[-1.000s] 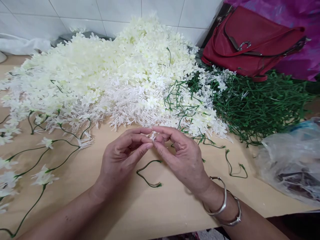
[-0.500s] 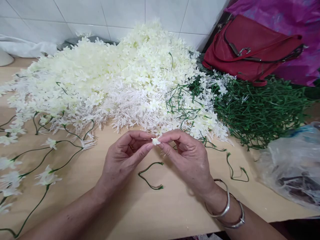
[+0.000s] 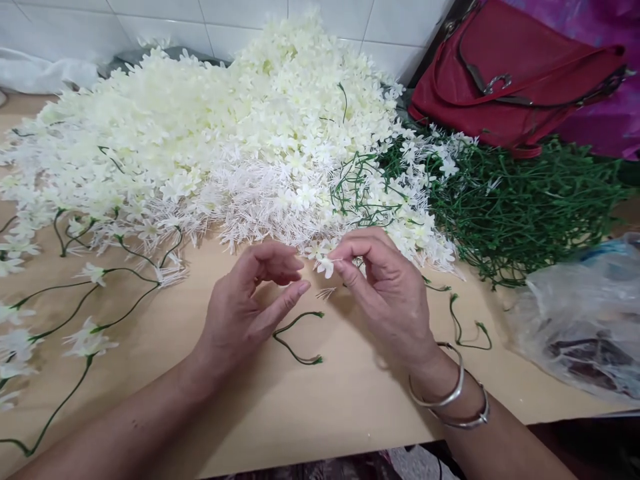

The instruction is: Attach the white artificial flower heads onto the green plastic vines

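Between the thumb and forefinger of my right hand (image 3: 383, 293) is a small white artificial flower (image 3: 325, 267), pinched at its right side. My left hand (image 3: 255, 293) is a short way to the left, thumb and fingers apart, holding nothing. A bent green plastic stem (image 3: 295, 340) lies on the table just below and between the hands. Behind them rises a large heap of white artificial flowers (image 3: 200, 140), with thin white stamens (image 3: 250, 200) along its front. A few white stamen strands (image 3: 326, 293) lie beside my right thumb.
Flowers joined on green stems (image 3: 90, 340) lie at the left. A pile of green stems (image 3: 525, 207) sits at the right, beneath a red handbag (image 3: 515, 73). A clear plastic bag (image 3: 585, 327) is at the right edge. Another loose stem (image 3: 465, 327) lies near my right wrist.
My left fingers have let go of the flower and opened, leaving it in my right hand alone. The right hand has shifted slightly up and to the right.
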The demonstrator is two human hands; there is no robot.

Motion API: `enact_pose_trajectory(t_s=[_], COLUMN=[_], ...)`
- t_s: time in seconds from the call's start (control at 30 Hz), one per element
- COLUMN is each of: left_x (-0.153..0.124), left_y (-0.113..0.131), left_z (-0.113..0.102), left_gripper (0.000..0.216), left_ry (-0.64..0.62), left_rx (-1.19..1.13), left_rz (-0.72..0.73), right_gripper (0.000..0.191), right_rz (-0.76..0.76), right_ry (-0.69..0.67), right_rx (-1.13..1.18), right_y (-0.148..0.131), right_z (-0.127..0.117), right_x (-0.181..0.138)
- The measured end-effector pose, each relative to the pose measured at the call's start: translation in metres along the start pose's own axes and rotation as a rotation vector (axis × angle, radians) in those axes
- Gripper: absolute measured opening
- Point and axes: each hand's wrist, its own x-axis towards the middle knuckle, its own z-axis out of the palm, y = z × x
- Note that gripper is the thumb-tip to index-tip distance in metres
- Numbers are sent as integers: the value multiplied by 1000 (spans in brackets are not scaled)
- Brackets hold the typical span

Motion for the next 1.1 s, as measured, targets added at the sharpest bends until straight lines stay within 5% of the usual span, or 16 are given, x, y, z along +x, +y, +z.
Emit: enact_pose_trajectory(t_s=[0.2, 0.47, 0.73, 1.1], left_x=[-3, -4, -2, -3], left_y=[-11, -12, -3, 2], left_z=[-6, -1, -8, -8], left_gripper=[8, 20, 10, 6], left_ry=[-343, -378, -18, -5], left_rx=[456, 656, 49, -105], left_rz=[392, 499, -51, -172], right_gripper=[2, 7, 14, 27], right_rz=[136, 275, 390, 525], right_ry=[15, 61, -86, -281], right_rx=[265, 297, 439, 545], right_y=[7, 9, 10, 6], right_z=[-5, -6, -9, -11], right_x=[4, 8, 5, 7])
